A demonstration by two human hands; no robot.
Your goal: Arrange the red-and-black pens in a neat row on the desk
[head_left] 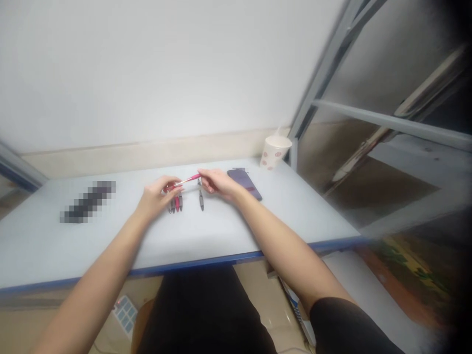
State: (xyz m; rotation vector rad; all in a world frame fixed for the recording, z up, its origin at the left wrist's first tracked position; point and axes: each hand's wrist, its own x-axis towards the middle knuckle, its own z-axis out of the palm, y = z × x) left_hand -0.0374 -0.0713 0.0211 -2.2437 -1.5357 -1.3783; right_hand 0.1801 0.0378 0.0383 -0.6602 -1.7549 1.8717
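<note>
A pink pen (pixel 189 180) is held level just above the tabletop, with a thin pale section showing between its pink ends. My left hand (pixel 157 196) is closed on its left end, thumb and fingers pinching it. The tip of the right end sits in the pinched fingers of my right hand (pixel 218 183). Below my left fingers several grey and pink pens (pixel 177 204) lie side by side, their upper parts partly hidden by the hand. A single grey pen (pixel 201 200) lies apart from them, just below my right hand.
A dark phone (pixel 246 185) lies right of my right hand, partly behind the forearm. Farther back stands a paper cup (pixel 276 151) by the wall. A blurred-out dark object (pixel 88 202) lies at left. The table (pixel 221 236) has a blue front edge; a metal frame (pixel 313 88) rises at right.
</note>
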